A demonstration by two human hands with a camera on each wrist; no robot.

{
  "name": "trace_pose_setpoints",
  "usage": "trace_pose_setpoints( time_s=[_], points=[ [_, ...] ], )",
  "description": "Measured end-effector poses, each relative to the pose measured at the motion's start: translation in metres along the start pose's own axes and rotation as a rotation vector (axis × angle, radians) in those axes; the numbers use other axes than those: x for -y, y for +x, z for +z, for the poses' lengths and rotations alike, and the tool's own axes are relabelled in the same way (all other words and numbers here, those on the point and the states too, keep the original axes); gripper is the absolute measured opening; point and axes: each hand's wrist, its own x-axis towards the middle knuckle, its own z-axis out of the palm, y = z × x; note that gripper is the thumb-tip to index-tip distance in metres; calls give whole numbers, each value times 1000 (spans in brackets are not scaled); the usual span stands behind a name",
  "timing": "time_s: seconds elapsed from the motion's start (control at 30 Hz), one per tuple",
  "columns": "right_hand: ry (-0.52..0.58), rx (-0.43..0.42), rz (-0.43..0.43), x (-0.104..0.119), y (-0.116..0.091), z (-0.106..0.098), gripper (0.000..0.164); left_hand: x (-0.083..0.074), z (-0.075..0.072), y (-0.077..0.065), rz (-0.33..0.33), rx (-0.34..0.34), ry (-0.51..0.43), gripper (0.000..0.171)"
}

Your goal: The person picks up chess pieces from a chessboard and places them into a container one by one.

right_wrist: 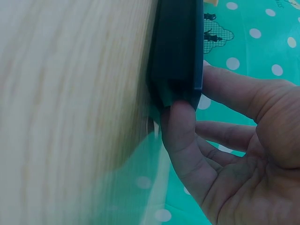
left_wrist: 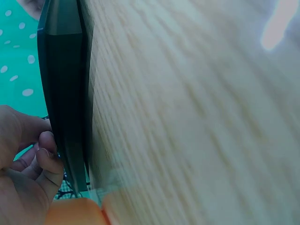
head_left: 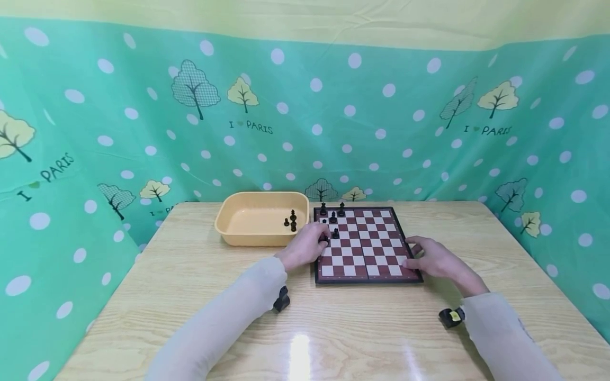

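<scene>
A folding chessboard [head_left: 350, 272] with brown and white squares lies on the table, several black chess pieces [head_left: 341, 210] standing toward its far left corner. Over the board's left side is my left hand [head_left: 305, 246], its curled fingertips pinching a small black chess piece [head_left: 325, 239] that they mostly hide. The left wrist view shows the curled fingers [left_wrist: 49, 161] of that hand beside the board's dark edge [left_wrist: 65, 93]. At the right edge, my right hand [head_left: 433, 257] grips the board, thumb on top and index finger [right_wrist: 183, 136] against its side and underside.
A yellow plastic tub [head_left: 229, 225] stands left of the board, with a few black chess pieces [head_left: 293, 226] inside on its right. The wooden table [head_left: 362, 328] meets a green dotted curtain [head_left: 267, 159] at the back and sides.
</scene>
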Motion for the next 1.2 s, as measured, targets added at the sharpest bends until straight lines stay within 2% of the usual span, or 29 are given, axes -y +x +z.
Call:
trace_pose_setpoints(
  time_s=[0.6, 1.2],
  points=[
    [18, 0, 1, 0, 0, 1, 71, 2, 4, 1, 47, -29, -36, 22],
    [2, 1, 10, 0, -1, 0, 71, -3, 0, -4, 40, -16, -46, 22]
  ],
)
